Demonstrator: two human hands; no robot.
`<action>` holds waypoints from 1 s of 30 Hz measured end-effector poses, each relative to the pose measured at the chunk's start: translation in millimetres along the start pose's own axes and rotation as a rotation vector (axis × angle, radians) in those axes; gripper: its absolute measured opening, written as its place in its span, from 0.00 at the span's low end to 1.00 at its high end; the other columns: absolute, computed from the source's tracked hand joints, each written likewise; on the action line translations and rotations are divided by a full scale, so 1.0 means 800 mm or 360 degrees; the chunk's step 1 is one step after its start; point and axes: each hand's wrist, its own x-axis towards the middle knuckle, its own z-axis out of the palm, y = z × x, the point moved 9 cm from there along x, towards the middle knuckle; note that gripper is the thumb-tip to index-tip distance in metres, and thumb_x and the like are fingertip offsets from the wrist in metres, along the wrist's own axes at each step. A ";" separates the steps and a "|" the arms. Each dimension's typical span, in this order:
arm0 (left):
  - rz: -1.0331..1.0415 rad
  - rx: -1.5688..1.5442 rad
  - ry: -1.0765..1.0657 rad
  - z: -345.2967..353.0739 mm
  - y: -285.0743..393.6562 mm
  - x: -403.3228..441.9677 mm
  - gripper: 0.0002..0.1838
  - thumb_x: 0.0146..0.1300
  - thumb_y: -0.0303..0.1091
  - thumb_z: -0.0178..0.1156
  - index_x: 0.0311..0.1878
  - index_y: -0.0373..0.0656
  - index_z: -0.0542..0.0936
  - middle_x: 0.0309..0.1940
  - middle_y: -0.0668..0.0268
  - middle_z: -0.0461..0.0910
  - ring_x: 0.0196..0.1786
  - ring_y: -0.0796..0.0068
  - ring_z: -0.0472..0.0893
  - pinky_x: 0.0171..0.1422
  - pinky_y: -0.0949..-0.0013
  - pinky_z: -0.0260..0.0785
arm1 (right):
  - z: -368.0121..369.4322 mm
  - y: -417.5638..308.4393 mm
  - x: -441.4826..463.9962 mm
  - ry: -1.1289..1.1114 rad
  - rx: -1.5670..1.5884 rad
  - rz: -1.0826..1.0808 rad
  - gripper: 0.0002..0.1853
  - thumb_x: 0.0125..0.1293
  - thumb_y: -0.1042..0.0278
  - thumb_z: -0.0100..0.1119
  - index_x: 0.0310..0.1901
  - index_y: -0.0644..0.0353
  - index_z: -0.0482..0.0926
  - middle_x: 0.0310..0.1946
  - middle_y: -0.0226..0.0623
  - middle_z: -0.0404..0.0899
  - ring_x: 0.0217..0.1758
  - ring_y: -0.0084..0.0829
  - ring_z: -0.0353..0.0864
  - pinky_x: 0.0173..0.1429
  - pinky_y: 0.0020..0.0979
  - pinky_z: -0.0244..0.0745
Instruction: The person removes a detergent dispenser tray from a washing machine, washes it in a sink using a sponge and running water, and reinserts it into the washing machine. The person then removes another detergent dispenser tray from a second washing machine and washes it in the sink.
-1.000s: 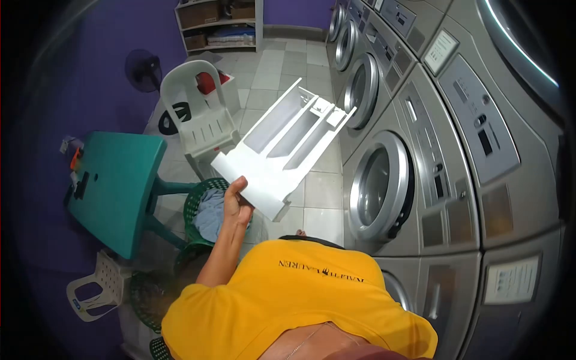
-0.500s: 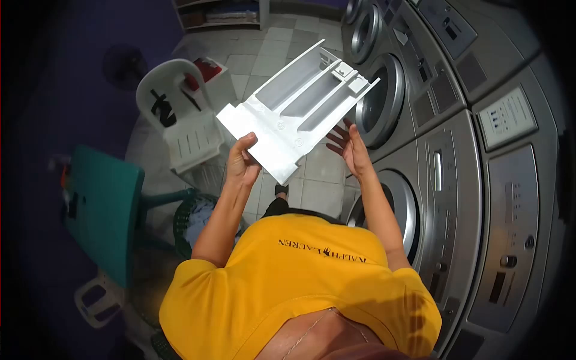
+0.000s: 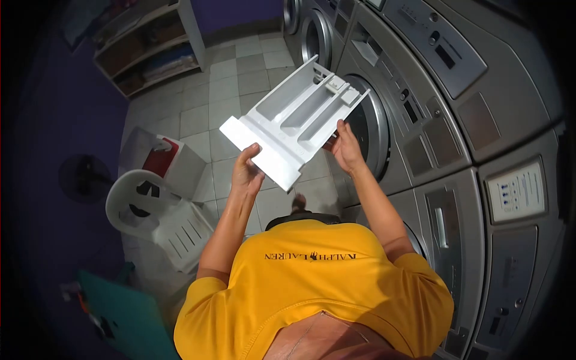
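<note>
A white detergent drawer (image 3: pixel 264 150) with long open compartments is held up in front of my yellow shirt, tilted with its compartment end up and to the right. My left hand (image 3: pixel 247 172) grips the lower edge of its broad front panel, thumb on top. At the drawer's right side, my right hand (image 3: pixel 346 150) holds the edge, its thumb along the rim and its other fingers partly hidden underneath. Behind the drawer's upper right end is the round door (image 3: pixel 379 129) of a washing machine.
Grey washing machines (image 3: pixel 420 198) line the right side. To the left stand a white plastic chair (image 3: pixel 180 237), a white box with a red part (image 3: pixel 183 174), a fan (image 3: pixel 85 178) and a green table (image 3: pixel 129 315). A shelf (image 3: pixel 191 30) is at the back.
My right hand has come up from out of view and closed on the drawer's right side. The view has turned, and the chair and green table now appear lower and farther left.
</note>
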 end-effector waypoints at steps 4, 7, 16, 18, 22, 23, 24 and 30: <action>-0.0040 0.0058 -0.0022 0.035 -0.003 0.090 0.29 0.45 0.31 0.65 0.51 0.36 0.66 0.43 0.61 0.71 0.49 0.62 0.74 0.54 0.56 0.71 | -0.040 -0.011 0.074 0.0011 0.0086 -0.0013 0.23 0.68 0.49 0.39 0.60 0.52 0.56 0.53 0.34 0.69 0.53 0.32 0.73 0.52 0.39 0.73; -0.0061 0.0071 -0.0040 0.076 0.006 0.151 0.25 0.49 0.29 0.63 0.50 0.34 0.67 0.45 0.59 0.71 0.51 0.62 0.73 0.61 0.56 0.65 | -0.065 -0.030 0.139 0.0105 0.0233 -0.0139 0.20 0.70 0.53 0.37 0.56 0.58 0.61 0.52 0.36 0.69 0.55 0.32 0.71 0.57 0.37 0.69; -0.0086 0.0214 -0.0059 0.131 0.024 0.232 0.22 0.50 0.30 0.62 0.48 0.34 0.68 0.44 0.59 0.72 0.48 0.65 0.76 0.56 0.58 0.71 | -0.075 -0.055 0.216 0.0153 0.0393 -0.0122 0.24 0.70 0.53 0.36 0.61 0.59 0.57 0.60 0.36 0.62 0.63 0.32 0.62 0.65 0.36 0.58; -0.0115 0.0245 -0.0081 0.137 0.026 0.235 0.22 0.51 0.30 0.62 0.47 0.33 0.68 0.43 0.58 0.72 0.46 0.65 0.78 0.54 0.60 0.74 | -0.075 -0.061 0.218 0.0190 0.0371 -0.0167 0.24 0.70 0.53 0.35 0.62 0.59 0.56 0.61 0.36 0.61 0.64 0.32 0.61 0.65 0.36 0.57; -0.0281 0.0222 -0.0261 0.156 0.025 0.309 0.21 0.51 0.31 0.61 0.47 0.31 0.69 0.42 0.58 0.74 0.46 0.65 0.78 0.51 0.61 0.75 | -0.092 -0.073 0.245 0.0421 0.0332 -0.0237 0.25 0.71 0.54 0.34 0.63 0.59 0.54 0.62 0.37 0.58 0.64 0.33 0.60 0.66 0.35 0.56; -0.0219 0.0227 -0.0248 0.157 0.042 0.279 0.21 0.52 0.31 0.61 0.47 0.30 0.69 0.41 0.57 0.74 0.45 0.66 0.79 0.49 0.62 0.76 | -0.072 -0.075 0.237 0.0332 0.0330 -0.0276 0.25 0.71 0.54 0.33 0.63 0.60 0.54 0.62 0.38 0.59 0.64 0.33 0.60 0.66 0.35 0.57; -0.0309 0.0225 -0.0311 0.165 0.032 0.294 0.21 0.52 0.31 0.61 0.47 0.30 0.69 0.42 0.56 0.74 0.44 0.66 0.79 0.49 0.62 0.76 | -0.083 -0.082 0.239 0.0380 0.0288 -0.0368 0.25 0.71 0.53 0.32 0.63 0.60 0.53 0.62 0.38 0.59 0.64 0.33 0.60 0.66 0.35 0.57; -0.0535 0.0087 -0.0532 0.168 0.060 0.330 0.23 0.54 0.30 0.59 0.51 0.27 0.65 0.42 0.53 0.75 0.43 0.64 0.80 0.46 0.61 0.77 | -0.053 -0.073 0.254 0.0526 0.0227 -0.0344 0.26 0.71 0.53 0.30 0.64 0.61 0.53 0.62 0.39 0.60 0.65 0.33 0.60 0.66 0.36 0.56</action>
